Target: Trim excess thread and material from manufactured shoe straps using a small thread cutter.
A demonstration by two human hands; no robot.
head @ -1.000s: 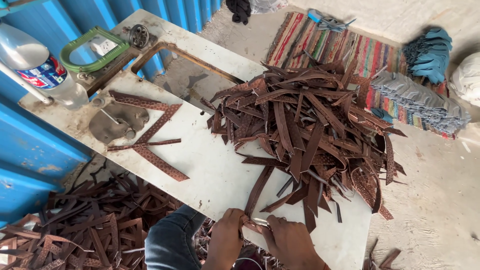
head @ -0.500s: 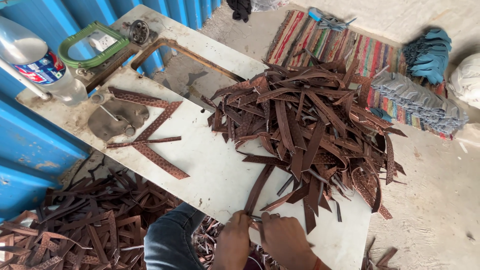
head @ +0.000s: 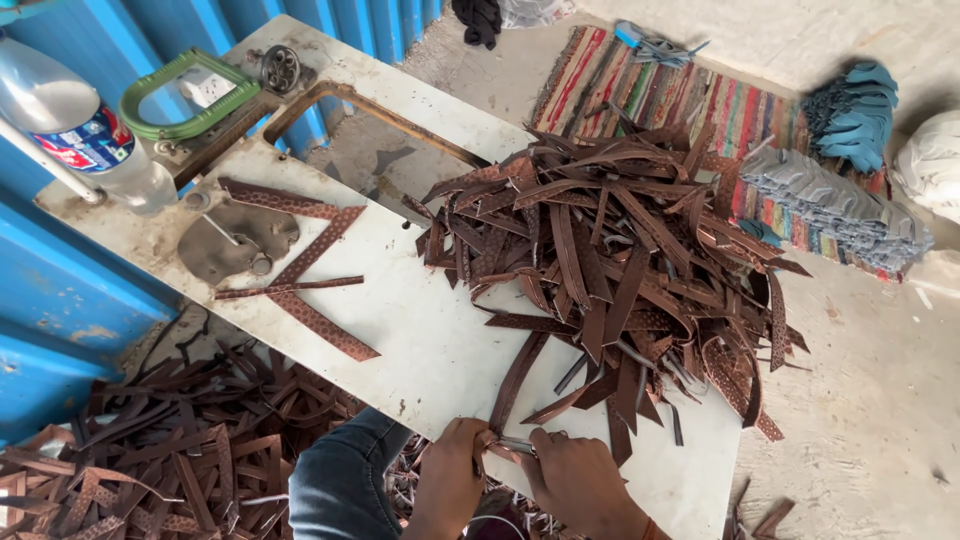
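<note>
Both hands at desk (head: 420, 340) edge: left hand (head: 450, 478) & right hand (head: 572, 478), fingers curled tight, pinching one brown strip (head: 515, 385) betw. them.

A small leather-cutting workshop, rough and informal: a scuffed white worktop (head: 420, 340) carries a big heap of brown leather strips (head: 620, 270), more offcuts (head: 150, 450) litter the concrete floor, blue corrugated metal walls (head: 60, 300) stand alongside, and a striped rug (head: 650, 90) holds stacked grey pieces (head: 830, 205).
</note>
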